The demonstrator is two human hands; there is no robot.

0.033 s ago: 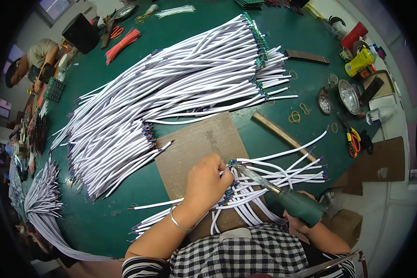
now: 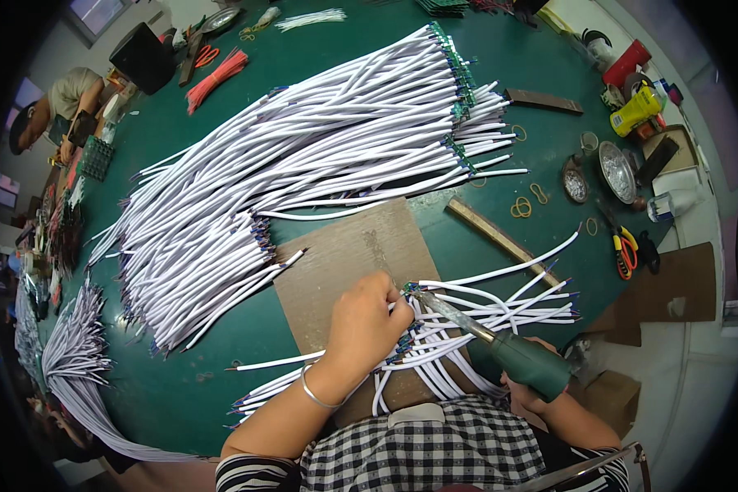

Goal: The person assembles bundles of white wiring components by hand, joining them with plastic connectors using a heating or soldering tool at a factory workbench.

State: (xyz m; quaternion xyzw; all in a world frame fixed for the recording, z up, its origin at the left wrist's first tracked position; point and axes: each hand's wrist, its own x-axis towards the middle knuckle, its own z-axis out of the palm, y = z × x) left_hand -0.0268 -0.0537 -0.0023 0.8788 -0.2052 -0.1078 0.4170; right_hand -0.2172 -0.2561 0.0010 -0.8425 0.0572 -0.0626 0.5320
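Observation:
My left hand [image 2: 371, 321] is closed in a pinch over a small green circuit board [image 2: 411, 289], and its curled fingers hide what lies between them. In my right hand [image 2: 526, 395] is a soldering iron [image 2: 530, 366] with a thick green handle. Its metal tip reaches the board right beside my left fingertips. White cables [image 2: 512, 267] with coloured wire ends run out from this spot to the right. More white cables [image 2: 272, 385] stick out below my left forearm. Under this work lies a brown backing board [image 2: 348, 250].
A big pile of white cables [image 2: 303, 139] with green boards covers the table [image 2: 160, 402] ahead. A metal bar [image 2: 500, 239], rubber bands [image 2: 521, 207], metal dishes [image 2: 617, 172] and orange-handled pliers [image 2: 626, 254] lie to the right. Another person [image 2: 74, 94] sits at far left.

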